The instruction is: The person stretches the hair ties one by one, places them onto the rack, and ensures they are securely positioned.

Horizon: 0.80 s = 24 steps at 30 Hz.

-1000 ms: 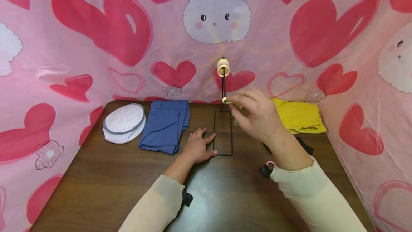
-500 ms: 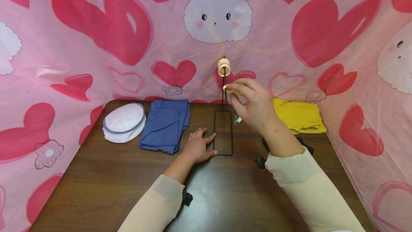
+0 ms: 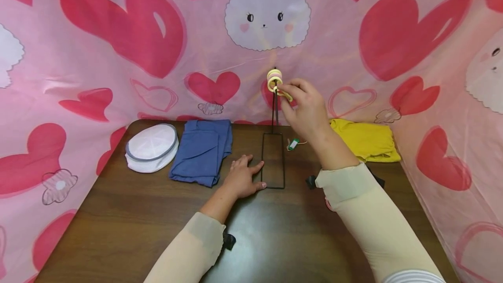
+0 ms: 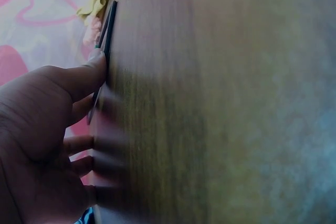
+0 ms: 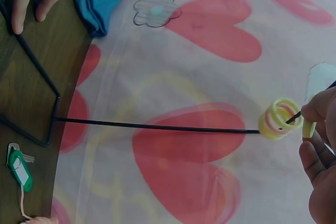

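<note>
One thin black wire stand (image 3: 273,160) rises from the wooden desk (image 3: 137,213), with three soft rings (image 3: 273,79), yellow and pink, stacked near its top. The right hand (image 3: 304,110) pinches a fourth yellow ring (image 3: 286,95) just beside them. The left hand (image 3: 241,180) lies spread flat, fingertips on the stand's rectangular base.

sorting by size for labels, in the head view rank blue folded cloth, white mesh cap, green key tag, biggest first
1. blue folded cloth, largest.
2. white mesh cap, somewhat smaller; both lie about equally far from the camera, so the ranking holds.
3. green key tag, by far the smallest.
</note>
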Motion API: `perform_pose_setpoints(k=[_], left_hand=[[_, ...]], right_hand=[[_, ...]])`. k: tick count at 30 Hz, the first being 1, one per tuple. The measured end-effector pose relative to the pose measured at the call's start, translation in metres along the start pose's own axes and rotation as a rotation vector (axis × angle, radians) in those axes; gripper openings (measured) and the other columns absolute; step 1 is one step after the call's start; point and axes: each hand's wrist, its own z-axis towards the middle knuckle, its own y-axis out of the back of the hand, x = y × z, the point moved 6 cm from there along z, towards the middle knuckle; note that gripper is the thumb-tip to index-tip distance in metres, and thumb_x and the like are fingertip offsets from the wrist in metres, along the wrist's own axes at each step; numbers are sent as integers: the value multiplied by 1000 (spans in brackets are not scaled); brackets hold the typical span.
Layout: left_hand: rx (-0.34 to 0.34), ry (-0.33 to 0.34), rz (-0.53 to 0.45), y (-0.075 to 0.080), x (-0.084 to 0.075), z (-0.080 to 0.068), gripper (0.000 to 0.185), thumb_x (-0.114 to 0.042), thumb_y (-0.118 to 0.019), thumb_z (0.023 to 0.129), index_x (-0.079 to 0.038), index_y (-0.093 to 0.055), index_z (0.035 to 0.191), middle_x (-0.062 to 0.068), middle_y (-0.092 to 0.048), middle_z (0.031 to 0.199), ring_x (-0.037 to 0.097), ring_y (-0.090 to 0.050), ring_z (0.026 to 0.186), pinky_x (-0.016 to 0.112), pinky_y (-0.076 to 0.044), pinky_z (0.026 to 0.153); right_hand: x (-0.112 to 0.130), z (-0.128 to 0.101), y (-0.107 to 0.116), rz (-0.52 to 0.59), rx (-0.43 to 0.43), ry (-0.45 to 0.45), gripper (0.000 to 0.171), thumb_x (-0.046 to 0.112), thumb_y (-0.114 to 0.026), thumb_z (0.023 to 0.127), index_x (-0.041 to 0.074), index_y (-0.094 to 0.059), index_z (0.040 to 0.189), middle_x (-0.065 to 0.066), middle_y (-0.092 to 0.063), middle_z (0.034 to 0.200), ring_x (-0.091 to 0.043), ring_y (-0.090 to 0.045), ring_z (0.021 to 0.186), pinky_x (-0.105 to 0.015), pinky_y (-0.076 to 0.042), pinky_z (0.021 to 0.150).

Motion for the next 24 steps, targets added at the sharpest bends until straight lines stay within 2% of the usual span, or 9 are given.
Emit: perform_pose_setpoints(k=[8,14,24], left_hand=[[8,4,-9,0,-2,-1,75,-56,-72,93,-32,-44,159,13,-25,169,36,-13,158,55,-10,127],[4,6,-14,0,-1,-1,75,-56,-72,93,-32,-44,159,13,-24,170,36,-13,158,55,-10,127],[11,15,-4,-3,1,1,75,-57,-71,93,-34,-42,159,12,-24,170,35,-12,159,54,-9,127]], right_hand=[[-11,6,-7,-13,-48,-40,23,8,-75,92,1,-79,113,-20,-66,112,-33,-65,100,-45,-59,85],[-15,9,-13,-14,-61,-58,26,8,-75,93,0,-78,117,-21,-64,115,-33,-63,103,-44,-58,90],[-12,-6,-6,-14,-44,-82,33,10,-81,91,0,-76,122,-20,-63,117,-33,-63,104,-44,-58,90]])
